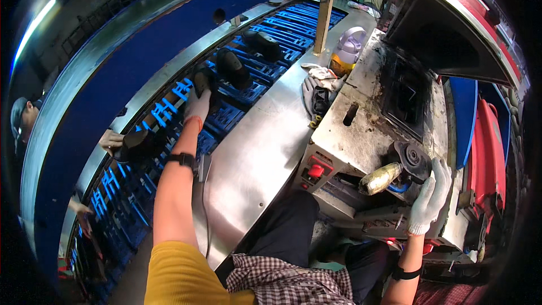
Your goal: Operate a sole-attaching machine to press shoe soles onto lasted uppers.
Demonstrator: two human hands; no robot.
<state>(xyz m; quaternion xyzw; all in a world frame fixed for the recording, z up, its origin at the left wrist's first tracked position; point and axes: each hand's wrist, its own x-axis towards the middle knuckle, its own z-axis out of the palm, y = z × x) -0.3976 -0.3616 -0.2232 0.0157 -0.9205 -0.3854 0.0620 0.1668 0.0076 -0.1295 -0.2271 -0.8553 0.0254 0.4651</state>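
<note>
My left hand [197, 105], in a white glove with an orange cuff, reaches over the blue slatted conveyor. It is closed on the near end of a black shoe [203, 78], which partly hides the fingers. Beyond it, another black shoe [232, 68] and a dark shoe-like piece [262, 45] lie on the slats. On the right, my right hand [431, 199], gloved as well, has its fingers stretched out. It is beside a round black machine part [411, 161] with a tape-wrapped handle [381, 178]; I cannot tell whether they touch.
A metal ledge [257, 172] runs between me and the conveyor [293, 22]. The stained machine [361, 118] has a raised lid [451, 36] and a red switch [317, 170]. Gloves [319, 87] lie by a purple-and-yellow container [347, 51]. Across the belt, another person's hand [110, 141] holds a dark shoe [135, 146].
</note>
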